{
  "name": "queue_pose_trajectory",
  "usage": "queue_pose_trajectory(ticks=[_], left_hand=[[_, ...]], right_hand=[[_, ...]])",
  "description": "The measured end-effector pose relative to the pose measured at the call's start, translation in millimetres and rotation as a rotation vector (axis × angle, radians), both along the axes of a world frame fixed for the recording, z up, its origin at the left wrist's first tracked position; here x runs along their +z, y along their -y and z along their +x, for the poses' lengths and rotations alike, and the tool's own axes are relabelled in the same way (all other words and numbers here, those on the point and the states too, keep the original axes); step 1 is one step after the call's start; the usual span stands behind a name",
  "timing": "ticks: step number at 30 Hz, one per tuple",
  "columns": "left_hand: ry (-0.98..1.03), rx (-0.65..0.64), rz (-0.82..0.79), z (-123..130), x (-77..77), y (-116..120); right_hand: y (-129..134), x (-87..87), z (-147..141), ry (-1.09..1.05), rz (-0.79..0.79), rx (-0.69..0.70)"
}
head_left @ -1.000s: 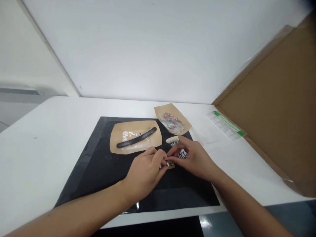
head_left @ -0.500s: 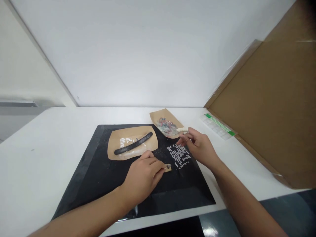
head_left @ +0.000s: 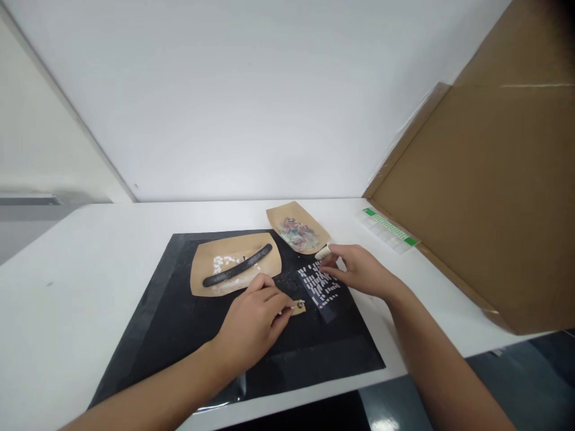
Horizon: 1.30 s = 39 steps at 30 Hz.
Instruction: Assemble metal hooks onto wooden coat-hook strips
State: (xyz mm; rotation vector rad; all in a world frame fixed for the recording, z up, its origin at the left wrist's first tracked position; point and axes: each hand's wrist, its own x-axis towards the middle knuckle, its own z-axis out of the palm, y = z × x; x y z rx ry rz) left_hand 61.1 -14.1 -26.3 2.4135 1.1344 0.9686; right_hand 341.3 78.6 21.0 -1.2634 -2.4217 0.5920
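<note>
My left hand (head_left: 256,314) rests over the black mat, fingers closed on one end of a small tan tag (head_left: 295,310). A small dark round part with a pale bit shows on the tag's free end. My right hand (head_left: 362,269), a whitish finger cot (head_left: 322,252) on its index finger, hovers at rows of small white strips (head_left: 314,278) on a dark sheet (head_left: 327,313). Its fingers are bent toward the thumb; anything between them is too small to make out.
On the black mat (head_left: 179,335), a tan tray (head_left: 200,257) holds white bits and a curved black strip (head_left: 238,265). Behind, another tan tray (head_left: 281,212) contains a colourful tangle. A clear case with green labels (head_left: 390,226) lies beside a large cardboard panel (head_left: 485,197) at right.
My right index finger has bent down from its raised, straight position, and that hand is lower over the white strips. My left hand still grips the tag. The whole view has shifted slightly.
</note>
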Motion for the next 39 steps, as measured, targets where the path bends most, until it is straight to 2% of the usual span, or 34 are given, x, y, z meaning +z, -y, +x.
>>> queue_pose_trajectory(ticks=[6,13,31,39], left_hand=[[-0.016,-0.009,-0.012,-2,3.8,-1],[-0.037,-0.012,0.009,-3,5.1,-2],[-0.043,0.006,0.041,-3,9.6,-2],[-0.042,-0.008,0.039,-1,10.7,-2]], right_hand=[[1,0.5,0,0.019,-0.016,0.033],[4,-8.9,-12,0.063,0.031,0.084],[-1,-10.8,-20,0.04,-0.142,0.131],[3,-11.6,-20,0.044,-0.116,0.119]])
